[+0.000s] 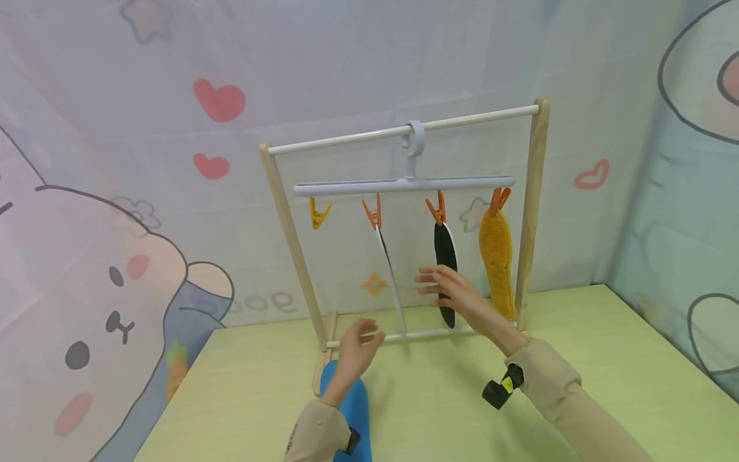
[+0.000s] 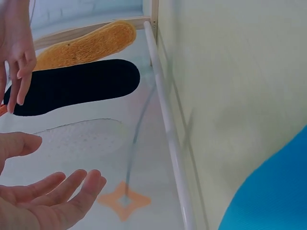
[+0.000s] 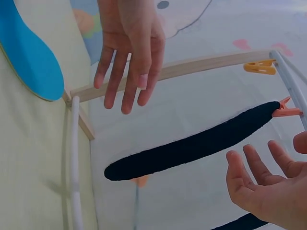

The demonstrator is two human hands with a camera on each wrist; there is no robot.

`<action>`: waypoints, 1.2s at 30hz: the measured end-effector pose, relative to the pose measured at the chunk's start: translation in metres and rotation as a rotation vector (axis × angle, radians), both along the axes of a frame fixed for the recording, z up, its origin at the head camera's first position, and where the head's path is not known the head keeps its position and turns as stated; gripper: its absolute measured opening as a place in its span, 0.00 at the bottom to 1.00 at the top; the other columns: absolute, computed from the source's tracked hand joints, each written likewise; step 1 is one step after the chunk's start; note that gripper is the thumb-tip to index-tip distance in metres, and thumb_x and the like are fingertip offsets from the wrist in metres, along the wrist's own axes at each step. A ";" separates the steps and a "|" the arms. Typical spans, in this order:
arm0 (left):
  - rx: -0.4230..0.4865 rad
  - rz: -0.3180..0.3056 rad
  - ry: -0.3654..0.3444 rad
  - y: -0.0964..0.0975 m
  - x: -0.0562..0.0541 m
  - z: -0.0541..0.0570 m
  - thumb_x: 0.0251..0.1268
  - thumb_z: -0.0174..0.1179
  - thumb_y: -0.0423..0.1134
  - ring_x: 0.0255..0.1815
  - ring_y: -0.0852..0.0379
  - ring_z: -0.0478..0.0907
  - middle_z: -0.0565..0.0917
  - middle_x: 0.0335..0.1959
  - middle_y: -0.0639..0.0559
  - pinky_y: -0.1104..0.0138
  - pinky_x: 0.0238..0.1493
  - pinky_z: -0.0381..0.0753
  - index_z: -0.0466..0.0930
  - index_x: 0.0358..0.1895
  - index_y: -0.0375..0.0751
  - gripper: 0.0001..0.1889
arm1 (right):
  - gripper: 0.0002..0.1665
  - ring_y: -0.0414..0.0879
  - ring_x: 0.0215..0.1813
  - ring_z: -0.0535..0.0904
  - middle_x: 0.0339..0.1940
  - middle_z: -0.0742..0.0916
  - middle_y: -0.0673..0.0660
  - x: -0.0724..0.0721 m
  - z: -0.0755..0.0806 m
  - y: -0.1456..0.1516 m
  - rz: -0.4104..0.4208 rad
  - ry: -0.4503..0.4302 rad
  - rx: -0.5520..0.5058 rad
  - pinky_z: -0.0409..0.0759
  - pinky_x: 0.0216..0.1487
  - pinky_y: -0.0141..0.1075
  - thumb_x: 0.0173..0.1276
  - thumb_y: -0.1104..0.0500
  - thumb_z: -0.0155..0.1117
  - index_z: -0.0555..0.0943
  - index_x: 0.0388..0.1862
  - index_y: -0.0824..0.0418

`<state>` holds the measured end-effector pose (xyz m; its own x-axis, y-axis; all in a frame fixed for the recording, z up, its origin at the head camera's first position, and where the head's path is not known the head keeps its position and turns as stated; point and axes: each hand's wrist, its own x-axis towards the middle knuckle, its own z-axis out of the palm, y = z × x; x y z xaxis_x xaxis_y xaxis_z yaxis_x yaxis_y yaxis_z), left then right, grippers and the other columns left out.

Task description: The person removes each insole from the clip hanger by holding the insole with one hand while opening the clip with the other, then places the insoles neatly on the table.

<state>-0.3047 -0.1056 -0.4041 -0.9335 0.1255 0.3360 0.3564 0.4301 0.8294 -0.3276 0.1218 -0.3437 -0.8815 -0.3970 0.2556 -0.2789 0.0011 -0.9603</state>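
My left hand [image 1: 359, 350] hovers above a blue insole [image 1: 356, 414] lying on the table, fingers loosely bent around nothing. With fingers spread, my right hand [image 1: 453, 292] is in front of a black insole [image 1: 444, 244], overlapping it in the head view. That insole hangs from an orange clip [image 1: 437, 210]. Left of it, a second insole [image 1: 392, 273] hangs nearly edge-on from another orange clip [image 1: 374, 215]; its face is dark in the right wrist view [image 3: 192, 148] and whitish in the left. A fuzzy yellow insole [image 1: 496, 256] hangs at the right.
A white hanger [image 1: 346, 188] hooks over the top bar of a wood-and-white rack [image 1: 534, 192]. At its left end is a yellow clip [image 1: 316, 215] with nothing in it. A low white bar [image 1: 427, 333] crosses the rack's base. A printed cloth [image 1: 335, 77] stands behind.
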 end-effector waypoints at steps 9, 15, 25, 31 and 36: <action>-0.024 -0.055 0.027 0.006 -0.006 -0.017 0.59 0.56 0.37 0.48 0.33 0.74 0.75 0.49 0.29 0.54 0.44 0.79 0.69 0.51 0.28 0.20 | 0.28 0.58 0.60 0.67 0.63 0.68 0.65 -0.004 0.012 -0.002 -0.035 -0.026 -0.012 0.72 0.54 0.41 0.72 0.46 0.37 0.60 0.63 0.62; -0.007 -0.058 -0.003 0.014 -0.010 -0.022 0.59 0.56 0.38 0.49 0.33 0.73 0.74 0.50 0.30 0.54 0.47 0.78 0.67 0.52 0.29 0.21 | 0.29 0.57 0.60 0.67 0.63 0.68 0.64 -0.009 0.017 -0.002 -0.041 -0.012 0.003 0.73 0.51 0.37 0.72 0.46 0.37 0.60 0.64 0.62; -0.032 -0.068 -0.012 0.023 -0.013 -0.031 0.58 0.56 0.36 0.49 0.30 0.72 0.73 0.50 0.26 0.47 0.48 0.75 0.65 0.53 0.25 0.23 | 0.27 0.59 0.62 0.66 0.64 0.68 0.64 -0.016 0.027 -0.004 -0.032 -0.005 0.005 0.73 0.50 0.36 0.73 0.48 0.35 0.60 0.64 0.61; -0.031 -0.074 -0.022 0.025 -0.017 -0.036 0.58 0.56 0.36 0.48 0.29 0.72 0.72 0.50 0.24 0.46 0.48 0.74 0.63 0.55 0.25 0.24 | 0.27 0.59 0.62 0.67 0.63 0.69 0.63 -0.022 0.034 -0.005 -0.048 0.003 0.016 0.73 0.50 0.38 0.73 0.48 0.35 0.61 0.64 0.61; -0.032 -0.082 -0.014 0.029 -0.019 -0.037 0.58 0.57 0.34 0.48 0.28 0.72 0.71 0.51 0.22 0.46 0.48 0.74 0.61 0.56 0.23 0.26 | 0.27 0.58 0.62 0.67 0.63 0.70 0.63 -0.027 0.039 -0.006 -0.055 0.002 0.017 0.73 0.50 0.37 0.72 0.47 0.36 0.62 0.63 0.60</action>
